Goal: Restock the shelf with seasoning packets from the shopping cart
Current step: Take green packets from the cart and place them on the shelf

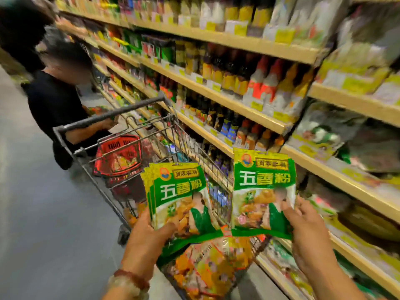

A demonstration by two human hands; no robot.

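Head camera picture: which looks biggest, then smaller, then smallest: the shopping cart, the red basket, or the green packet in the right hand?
1. Shopping cart
2 and 3. Red basket and green packet look alike; the packet is nearer, so unsure.

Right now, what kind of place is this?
Likely a supermarket aisle: long wooden shelves of dark sauce bottles with yellow price tags, a grey wire shopping cart, and green-yellow seasoning packets in both hands.

Motion blur smears the sauce bottles [259, 83] and the packets on the right shelves [357, 59] beyond reading. The shopping cart [151, 135] hides its contents behind two stacks of seasoning packets [263, 191]. A crouching person's [56, 109] face is blurred.
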